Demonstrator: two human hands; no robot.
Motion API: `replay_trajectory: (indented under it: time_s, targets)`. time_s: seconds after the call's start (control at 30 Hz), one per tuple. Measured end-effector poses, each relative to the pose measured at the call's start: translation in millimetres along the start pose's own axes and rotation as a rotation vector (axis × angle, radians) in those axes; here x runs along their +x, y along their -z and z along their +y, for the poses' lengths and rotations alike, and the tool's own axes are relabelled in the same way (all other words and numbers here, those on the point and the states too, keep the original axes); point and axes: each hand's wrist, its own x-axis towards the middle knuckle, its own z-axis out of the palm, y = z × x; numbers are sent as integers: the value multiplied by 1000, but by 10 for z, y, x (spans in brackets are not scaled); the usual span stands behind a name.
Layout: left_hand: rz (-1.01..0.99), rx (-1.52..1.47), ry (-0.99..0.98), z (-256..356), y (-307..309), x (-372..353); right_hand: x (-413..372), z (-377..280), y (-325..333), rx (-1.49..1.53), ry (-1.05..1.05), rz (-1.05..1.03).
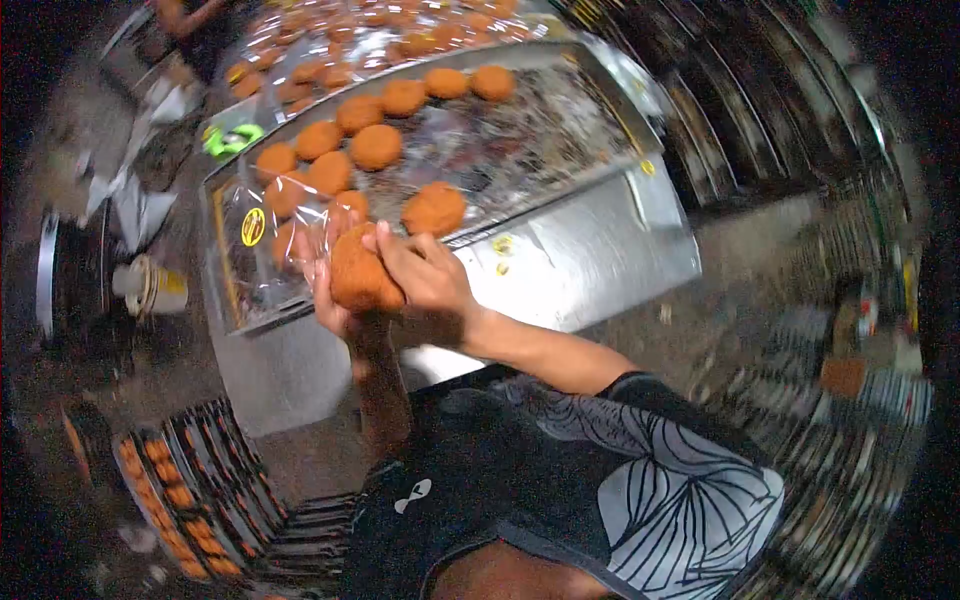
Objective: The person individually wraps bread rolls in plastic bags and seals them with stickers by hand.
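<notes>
A round orange-brown bun [362,270] is between my two hands, in front of the tray's near edge. My left hand [330,295] curls around its left side and underneath. From above and the right, my right hand [432,285] closes on the same bun, thumb and fingers bent over it. A clear plastic bag [285,215] with a yellow label [253,227] spreads out at my left fingers and overlaps buns on the tray. Just beyond my right hand lies a single bun [434,208].
The metal tray [600,165] holds rows of buns [376,147] along its far and left sides. It rests on a steel table [570,290]. Bagged buns [390,30] are heaped behind, near a green object [232,139]. Racked trays of buns [165,490] stand lower left.
</notes>
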Motion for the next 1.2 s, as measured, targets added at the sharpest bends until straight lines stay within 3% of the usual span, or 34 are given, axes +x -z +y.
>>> replay_trajectory:
  time_s: [0.03,0.07,0.13,0.2,0.3,0.33,0.37,0.4,0.5,0.57,0.63,0.7,0.77,0.8,0.83,0.9,0.93,0.97,1.0,1.03,1.07,1.1,1.13,1.2]
  targets:
    - [-26,3,47,-126,52,-59,-23,35,112,-33,-38,18]
    - [-151,-502,225,-231,-1,-113,18,65,223,12,-103,9]
    - [135,4,382,-291,-275,-209,-39,147,252,28,-251,-81]
    - [74,-31,394,-390,-344,-274,-247,248,309,8,-185,-3]
    - [-65,-82,368,-638,-315,-308,-288,332,532,-141,-124,-100]
    - [-58,-730,524,-724,-339,-342,-260,382,556,3,-254,-139]
    - [4,-444,451,-791,-362,-372,-260,425,569,149,-386,-181]
    - [75,-144,409,-853,-399,-403,-277,469,538,122,-328,-119]
    - [64,-166,369,-751,-394,-435,-540,503,693,261,-178,71]
    - [121,-96,260,-842,-557,-538,-556,484,764,131,-143,-35]
    - [334,191,266,-946,-622,-665,-615,524,622,362,-340,59]
    - [362,189,157,-955,-591,-680,-569,612,623,353,-280,11]
    - [133,-258,352,-816,-642,-686,-594,708,726,479,-150,-143]
    - [505,-123,330,-848,-716,-719,-720,764,662,500,-97,-163]
    - [509,-128,307,-890,-726,-759,-846,821,599,522,-44,-183]
    - [498,241,374,-947,-688,-962,-987,833,548,902,-544,-50]
    - [481,423,395,-978,-677,-1019,-722,769,734,583,-529,120]
    - [512,438,433,-1004,-672,-1059,-712,855,680,599,-491,123]
    - [541,458,475,-1023,-636,-1130,-772,1012,607,832,-612,-91]
    - [244,682,338,-1108,-443,-1209,-748,1180,588,1049,-725,-316]
    - [-57,897,192,-1194,-303,-1264,-525,1391,689,862,-699,-360]
    - [61,1090,575,-1162,-584,-1301,-197,1564,821,671,-683,-393]
    - [-222,1249,405,-1476,-335,-1381,254,1561,938,629,-710,-310]
    - [-683,1516,-137,-2097,151,-1536,579,1469,1027,567,-732,-224]
